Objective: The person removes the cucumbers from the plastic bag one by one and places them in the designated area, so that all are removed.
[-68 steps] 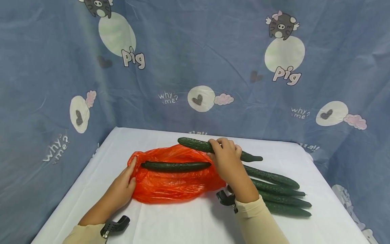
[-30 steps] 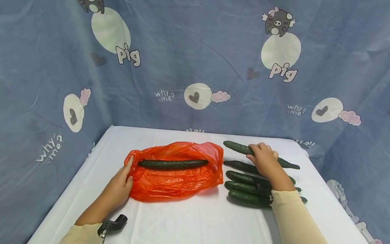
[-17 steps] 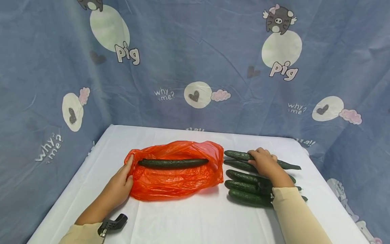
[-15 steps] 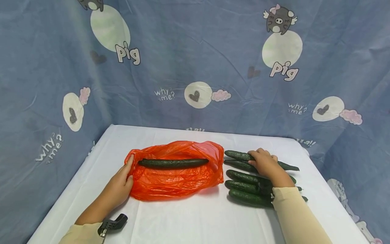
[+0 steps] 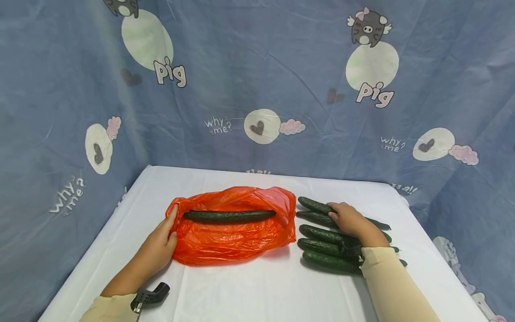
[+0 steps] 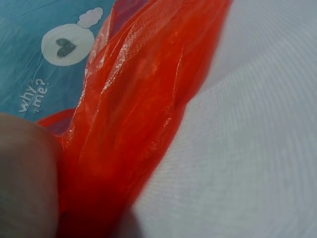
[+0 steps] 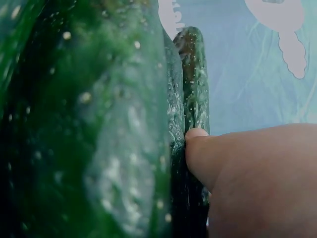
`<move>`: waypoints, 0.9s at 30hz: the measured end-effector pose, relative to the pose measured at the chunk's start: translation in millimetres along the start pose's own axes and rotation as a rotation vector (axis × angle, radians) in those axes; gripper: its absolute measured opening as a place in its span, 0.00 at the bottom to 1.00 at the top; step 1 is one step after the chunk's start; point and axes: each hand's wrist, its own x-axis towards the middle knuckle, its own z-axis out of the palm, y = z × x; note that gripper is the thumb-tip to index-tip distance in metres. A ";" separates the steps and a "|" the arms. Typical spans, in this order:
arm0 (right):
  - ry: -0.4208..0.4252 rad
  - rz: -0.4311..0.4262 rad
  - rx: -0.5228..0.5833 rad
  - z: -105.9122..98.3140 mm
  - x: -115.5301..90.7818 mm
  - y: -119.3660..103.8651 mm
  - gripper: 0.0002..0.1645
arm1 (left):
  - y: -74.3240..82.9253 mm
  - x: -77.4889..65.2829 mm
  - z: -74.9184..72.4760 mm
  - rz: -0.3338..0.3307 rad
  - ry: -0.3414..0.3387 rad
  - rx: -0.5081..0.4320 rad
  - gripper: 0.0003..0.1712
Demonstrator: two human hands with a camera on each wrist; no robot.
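Observation:
In the head view a red plastic bag (image 5: 237,243) lies with its mouth spread, and a dark green cucumber (image 5: 229,216) rests in it. My left hand (image 5: 154,248) holds the bag's left end; its fingertips are partly hidden by the film. The left wrist view shows the bag's side (image 6: 133,104) close up. At the right, my right hand (image 5: 350,219) grips the rearmost cucumber (image 5: 311,205) around its middle, low over the table. Its thumb (image 7: 198,148) touches that cucumber in the right wrist view, where a nearer cucumber (image 7: 99,124) fills the left side.
Several more cucumbers (image 5: 322,233) lie side by side in front of the right hand, partly covered by the forearm. A white cloth (image 5: 225,290) covers the table. Blue printed curtain (image 5: 225,89) surrounds its back and sides.
My right hand has carried its cucumber from above the bag to the right and lowered it behind the row. Lately that cucumber has turned slightly. The left hand has stayed at the bag.

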 end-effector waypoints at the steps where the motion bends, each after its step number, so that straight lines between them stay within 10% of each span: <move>1: -0.007 0.003 0.008 -0.1 -0.6 0.0 0.32 | -0.3 -0.3 0.2 0.000 0.001 0.002 0.49; 15: -0.051 0.024 0.059 3.0 -4.5 0.3 0.48 | -0.1 -0.6 -0.3 -0.010 -0.009 0.016 0.48; 27: 0.123 -0.070 0.052 -13.7 -10.6 -38.9 0.44 | 1.5 -0.2 -1.9 -0.012 -0.012 0.018 0.47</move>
